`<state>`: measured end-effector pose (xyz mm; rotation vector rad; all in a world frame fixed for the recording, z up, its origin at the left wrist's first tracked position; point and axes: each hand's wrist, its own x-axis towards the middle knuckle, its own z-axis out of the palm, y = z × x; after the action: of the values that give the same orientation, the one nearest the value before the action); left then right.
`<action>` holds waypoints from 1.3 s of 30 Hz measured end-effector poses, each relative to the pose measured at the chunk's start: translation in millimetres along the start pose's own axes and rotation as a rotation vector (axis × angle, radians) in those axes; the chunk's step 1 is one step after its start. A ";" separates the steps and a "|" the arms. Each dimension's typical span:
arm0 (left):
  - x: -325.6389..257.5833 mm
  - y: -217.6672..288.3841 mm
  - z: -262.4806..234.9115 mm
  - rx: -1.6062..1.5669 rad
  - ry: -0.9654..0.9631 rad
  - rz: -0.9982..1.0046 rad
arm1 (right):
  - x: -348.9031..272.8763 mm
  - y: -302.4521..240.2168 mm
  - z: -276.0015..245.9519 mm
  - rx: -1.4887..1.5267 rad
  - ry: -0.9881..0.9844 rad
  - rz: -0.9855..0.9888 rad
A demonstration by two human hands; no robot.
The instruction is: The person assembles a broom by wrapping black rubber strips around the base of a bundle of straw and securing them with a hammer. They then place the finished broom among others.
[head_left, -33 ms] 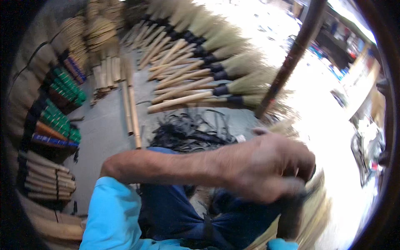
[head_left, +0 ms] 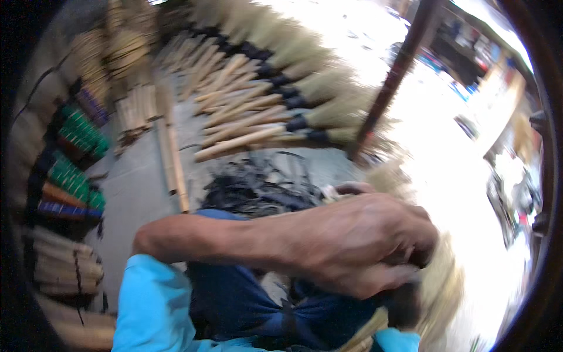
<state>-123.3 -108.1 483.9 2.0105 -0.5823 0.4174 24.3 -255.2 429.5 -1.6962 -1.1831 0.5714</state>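
Observation:
My left hand (head_left: pixel 375 246) reaches across my lap to the right, its fingers curled closed. What they grip is hidden, and the hand is slightly blurred. Just below it, my right hand (head_left: pixel 404 305) shows as a dark shape, mostly covered by the left; its fingers cannot be made out. Pale straw bristles (head_left: pixel 444 287) of a broom spread out beside both hands on the right, partly blurred. A heap of black strips (head_left: pixel 252 185) lies on the floor beyond my left forearm.
Finished-looking brooms (head_left: pixel 246 132) lie in a fanned row, bristles to the right. Two long sticks (head_left: pixel 171 167) lie on the grey floor. Green-bound bundles (head_left: pixel 76 176) and tied sticks (head_left: pixel 67 267) line the left. A slanting pole (head_left: pixel 399 76) stands at the right.
The whole scene has shifted slightly left in view. My left hand stays closed over the right one, looking a little less blurred.

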 end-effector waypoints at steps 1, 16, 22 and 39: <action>1.3 -1.3 3.3 0.144 -0.015 0.114 | 7.0 4.0 1.4 -0.003 -0.002 -0.031; -28.5 -193.3 22.4 -0.686 0.379 -0.659 | -1.5 49.4 14.5 0.072 0.434 -0.544; 15.2 -225.3 -22.5 -0.973 0.306 -0.661 | -5.4 49.0 18.5 -0.132 0.109 -0.364; -56.1 -346.5 -120.2 -0.748 0.555 -0.446 | -22.4 59.1 0.1 -0.293 -0.009 -0.235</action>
<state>17.9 155.8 264.7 1.1738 0.0746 0.3833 41.3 -279.6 373.7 -1.7624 -1.5055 0.2704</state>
